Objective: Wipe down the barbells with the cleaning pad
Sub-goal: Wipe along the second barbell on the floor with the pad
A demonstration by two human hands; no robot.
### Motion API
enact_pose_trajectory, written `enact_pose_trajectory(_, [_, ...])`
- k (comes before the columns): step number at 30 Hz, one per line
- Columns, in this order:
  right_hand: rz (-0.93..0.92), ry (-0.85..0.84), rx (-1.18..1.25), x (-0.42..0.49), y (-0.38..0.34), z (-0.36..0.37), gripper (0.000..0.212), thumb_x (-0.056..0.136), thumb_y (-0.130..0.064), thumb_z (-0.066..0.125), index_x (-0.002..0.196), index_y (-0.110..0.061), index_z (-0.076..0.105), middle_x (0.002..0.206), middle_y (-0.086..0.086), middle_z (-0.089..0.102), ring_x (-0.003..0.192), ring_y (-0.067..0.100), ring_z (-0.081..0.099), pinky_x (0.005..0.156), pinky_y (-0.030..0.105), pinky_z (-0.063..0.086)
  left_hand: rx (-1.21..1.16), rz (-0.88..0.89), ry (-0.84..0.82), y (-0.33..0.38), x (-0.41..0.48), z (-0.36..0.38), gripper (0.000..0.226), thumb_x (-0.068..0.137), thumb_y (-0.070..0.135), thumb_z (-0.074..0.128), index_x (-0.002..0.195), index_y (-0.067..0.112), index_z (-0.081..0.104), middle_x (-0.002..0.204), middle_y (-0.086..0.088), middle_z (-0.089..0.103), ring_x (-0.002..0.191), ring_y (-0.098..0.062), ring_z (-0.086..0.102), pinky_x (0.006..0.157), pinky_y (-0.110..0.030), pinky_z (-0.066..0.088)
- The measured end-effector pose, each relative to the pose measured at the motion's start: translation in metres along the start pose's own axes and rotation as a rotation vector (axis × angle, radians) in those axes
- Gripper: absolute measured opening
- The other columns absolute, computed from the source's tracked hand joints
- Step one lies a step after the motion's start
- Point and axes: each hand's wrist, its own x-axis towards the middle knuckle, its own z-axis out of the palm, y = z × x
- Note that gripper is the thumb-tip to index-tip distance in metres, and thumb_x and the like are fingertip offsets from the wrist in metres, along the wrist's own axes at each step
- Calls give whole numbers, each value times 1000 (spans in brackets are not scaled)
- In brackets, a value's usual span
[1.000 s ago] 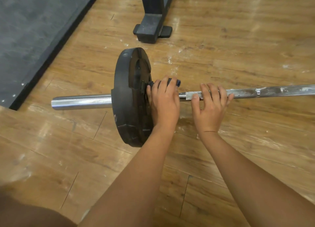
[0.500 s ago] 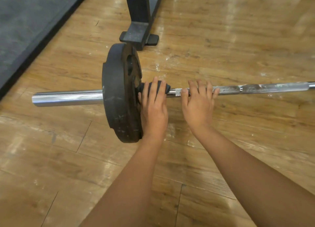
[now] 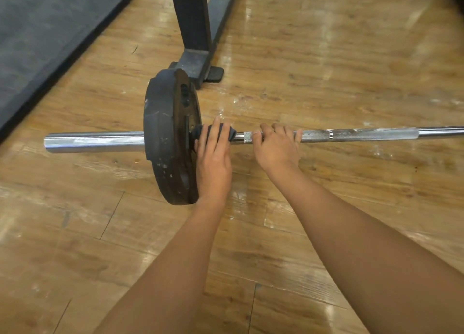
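Head view, looking down. A long silver steel barbell point(image 3: 364, 134) lies across mid-frame on the glossy wooden plank floor point(image 3: 326, 70). A round black scuffed weight plate point(image 3: 165, 137) stands upright on the barbell at centre left. The left hand point(image 3: 213, 158), just beside the plate, curls its fingers over a dark grey cleaning pad point(image 3: 230, 133) wrapped around the shaft. The right hand point(image 3: 275, 149) grips the bare knurled shaft immediately to the right. Upper centre: a black metal rack post point(image 3: 194, 32). Upper left: a grey rubber mat point(image 3: 50, 19).

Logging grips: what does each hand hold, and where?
Left hand holds the cleaning pad round the barbell beside the plate; right hand grips the knurled shaft.
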Motion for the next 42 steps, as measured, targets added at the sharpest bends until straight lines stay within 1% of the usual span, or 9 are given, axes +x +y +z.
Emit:
enact_pose_trajectory(5, [10, -54, -10, 5, 0, -3, 49, 106, -45, 26, 144, -27, 52, 150, 7, 47, 144, 30, 30, 124, 52, -2, 20, 100, -20, -21, -19, 7, 72, 98, -10, 55, 159, 21, 31, 168, -5, 26, 157, -27, 12, 122, -57, 23])
enact_pose_trajectory(8, [8, -46, -9, 7, 0, -5, 50, 106, -44, 26, 144, -27, 53, 150, 8, 47, 144, 30, 31, 124, 51, -1, 24, 79, -37, -16, -19, 7, 74, 96, -13, 52, 159, 19, 32, 169, -5, 22, 157, -29, 7, 121, -64, 23])
enact_pose_trajectory(12, [-2, -56, -17, 8, 1, -3, 50, 106, -44, 25, 147, -27, 50, 152, 9, 45, 145, 31, 30, 124, 52, -2, 80, 41, -59, 1, 14, 7, 58, 101, 1, 49, 155, 18, 41, 168, -4, 26, 156, -33, 15, 121, -63, 16])
enact_pose_trajectory(16, [-6, -36, -12, 2, 2, -3, 49, 107, -44, 26, 146, -26, 50, 152, 9, 45, 145, 31, 30, 125, 51, -2, 130, 62, -53, -2, -8, 3, 71, 98, -1, 55, 160, 23, 31, 170, -2, 20, 157, -30, 11, 122, -62, 22])
enact_pose_trajectory(19, [-5, -17, 8, -5, 1, -2, 50, 108, -45, 26, 149, -27, 48, 157, 10, 41, 148, 30, 26, 125, 50, -4, 112, 30, -79, -1, -18, 0, 77, 93, -9, 49, 160, 22, 30, 170, -3, 18, 158, -30, 6, 122, -62, 18])
enact_pose_trajectory(26, [1, -32, -2, -11, 2, -3, 51, 108, -45, 25, 152, -29, 44, 158, 9, 39, 149, 31, 24, 124, 50, -4, 130, 13, -118, 13, 24, -5, 55, 101, 2, 47, 153, 19, 44, 165, -1, 33, 157, -29, 14, 125, -57, 8])
enact_pose_trajectory(33, [-1, -32, 6, -11, 2, -5, 51, 108, -45, 27, 153, -29, 42, 154, 8, 44, 148, 31, 25, 125, 50, -4, 118, -28, -82, 12, -19, -8, 77, 92, -8, 44, 161, 21, 28, 170, 1, 18, 158, -24, 4, 124, -50, 4])
enact_pose_trajectory(38, [-10, 43, 14, -16, 3, 4, 51, 108, -46, 25, 153, -28, 42, 156, 7, 41, 149, 30, 21, 125, 49, -2, 159, -71, -143, 24, 18, -11, 53, 103, 7, 45, 154, 20, 42, 165, 1, 33, 156, -24, 14, 124, -54, 7])
enact_pose_trajectory(42, [-24, 81, 25, -19, 5, 6, 51, 108, -46, 26, 152, -27, 44, 155, 8, 42, 149, 30, 22, 125, 49, 0, 211, -94, -221, 29, 50, -17, 44, 106, 14, 44, 150, 17, 47, 156, 1, 46, 150, -22, 29, 124, -55, 18])
